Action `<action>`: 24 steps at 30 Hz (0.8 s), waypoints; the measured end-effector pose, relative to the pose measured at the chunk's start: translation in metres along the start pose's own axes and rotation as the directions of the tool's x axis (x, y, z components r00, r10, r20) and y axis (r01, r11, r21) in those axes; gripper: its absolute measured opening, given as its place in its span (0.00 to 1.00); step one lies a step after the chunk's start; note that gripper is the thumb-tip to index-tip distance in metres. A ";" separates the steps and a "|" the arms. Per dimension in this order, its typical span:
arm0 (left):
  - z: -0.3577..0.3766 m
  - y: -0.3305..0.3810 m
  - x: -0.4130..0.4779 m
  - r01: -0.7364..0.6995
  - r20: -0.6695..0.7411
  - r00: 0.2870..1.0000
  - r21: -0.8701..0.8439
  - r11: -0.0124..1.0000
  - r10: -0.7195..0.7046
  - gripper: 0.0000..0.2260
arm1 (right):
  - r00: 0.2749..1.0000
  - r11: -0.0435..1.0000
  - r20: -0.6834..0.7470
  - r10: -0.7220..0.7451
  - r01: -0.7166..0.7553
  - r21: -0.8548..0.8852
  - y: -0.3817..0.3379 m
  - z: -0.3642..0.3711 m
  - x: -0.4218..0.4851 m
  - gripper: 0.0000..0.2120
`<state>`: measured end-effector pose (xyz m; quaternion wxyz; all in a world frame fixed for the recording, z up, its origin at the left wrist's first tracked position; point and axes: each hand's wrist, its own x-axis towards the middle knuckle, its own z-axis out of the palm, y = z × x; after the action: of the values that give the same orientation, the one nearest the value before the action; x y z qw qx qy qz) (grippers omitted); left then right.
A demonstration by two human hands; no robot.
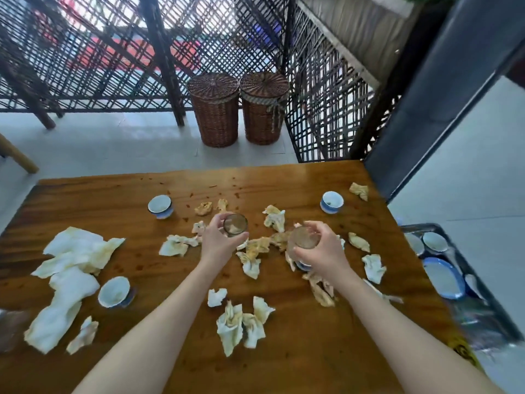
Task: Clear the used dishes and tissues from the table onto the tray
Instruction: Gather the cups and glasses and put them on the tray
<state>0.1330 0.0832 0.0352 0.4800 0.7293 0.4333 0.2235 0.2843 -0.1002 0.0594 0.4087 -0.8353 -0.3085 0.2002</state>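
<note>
Left hand (220,243) grips one clear glass (235,224), tilted, mouth facing up and near; right hand (322,253) grips a second glass (303,237) mid-table. Three blue-rimmed cups (160,206) sit around: two upright far, one tipped near left. Crumpled tissues (235,322) litter the table (312,354); tray (420,226) stands right.

A brown wooden table (298,365) carries scattered crumpled white tissues (240,325), reddish crumbs (233,185) and three small blue-and-white ceramic cups: far-left cup (160,206), far-right cup (331,202), tilted near-left cup (114,292).
</note>
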 end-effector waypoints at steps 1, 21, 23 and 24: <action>0.009 0.007 -0.010 -0.006 0.012 1.000 0.008 1.000 0.006 0.25 | 1.000 1.000 -0.019 0.013 -0.012 0.007 0.007 -0.014 -0.008 0.29; 0.212 0.125 -0.176 -0.078 0.273 0.960 0.021 0.997 0.069 0.27 | 0.968 0.998 -0.245 0.051 -0.060 -0.028 0.143 -0.227 -0.146 0.32; 0.233 0.132 -0.180 -0.097 0.310 0.947 0.038 0.995 0.081 0.27 | 0.957 0.995 -0.275 0.095 -0.096 0.011 0.158 -0.239 -0.150 0.32; 0.244 0.136 -0.182 -0.102 0.328 0.941 0.044 0.994 0.082 0.27 | 0.951 0.993 -0.287 0.118 -0.112 0.038 0.165 -0.244 -0.151 0.32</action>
<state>0.2754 -0.2164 0.0658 0.5116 0.7898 0.3203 0.1090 0.3754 -0.4171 0.0819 0.4457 -0.8677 -0.1945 0.1029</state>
